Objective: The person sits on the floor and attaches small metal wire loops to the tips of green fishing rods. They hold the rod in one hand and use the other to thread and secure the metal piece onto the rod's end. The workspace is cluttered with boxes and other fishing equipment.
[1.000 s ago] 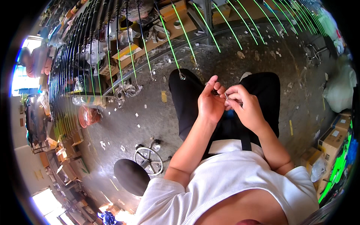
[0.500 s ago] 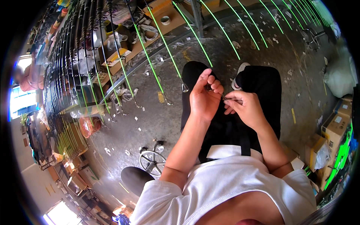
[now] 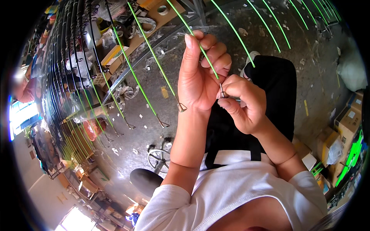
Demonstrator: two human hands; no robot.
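A thin green fishing rod tip (image 3: 211, 66) slants down between the thumb and curled fingers of my left hand (image 3: 200, 71). It rests against those fingers, and whether anything else lies in the palm is hidden. Just below the rod's bare end, my right hand (image 3: 244, 102) pinches a small metal rod tip guide (image 3: 222, 92) between thumb and forefinger. The guide's narrow tube points up at the rod end, very close to it; I cannot tell if they touch. Neighbouring rods to the left carry metal tip guides (image 3: 182, 107), while a rod on the right (image 3: 246, 54) ends bare.
More rods, with dark ringed sections (image 3: 73, 57), hang in a row to the left. Behind them is a cluttered bench with a tape roll (image 3: 162, 10). A wheeled stool (image 3: 146, 181) stands at lower left, cardboard boxes (image 3: 348, 119) at right. Scraps litter the concrete floor.
Both hands have risen away from my lap to the rod end. My left fingers now curl about the rod, and the right hand has brought the guide beneath its tip.
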